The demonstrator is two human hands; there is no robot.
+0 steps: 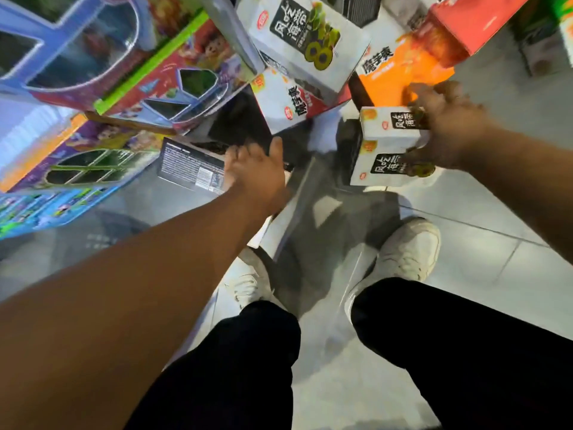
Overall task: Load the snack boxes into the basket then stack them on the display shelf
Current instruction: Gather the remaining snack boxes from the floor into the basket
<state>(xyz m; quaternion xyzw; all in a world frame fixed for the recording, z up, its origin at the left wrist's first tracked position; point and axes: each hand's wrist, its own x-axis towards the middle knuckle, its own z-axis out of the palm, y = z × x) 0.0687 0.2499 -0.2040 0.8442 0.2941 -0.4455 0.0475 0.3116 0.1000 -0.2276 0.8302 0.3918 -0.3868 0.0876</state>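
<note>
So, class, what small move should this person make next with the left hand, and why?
Probably close the left hand around the dark box it reaches toward. That hand looks open and holds nothing, while the right hand already grips a white snack box. No basket is clearly visible.

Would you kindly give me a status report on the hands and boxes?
Right hand grips white snack box. Left hand at dark box, grip unclear. Toy boxes stacked close left.
</note>
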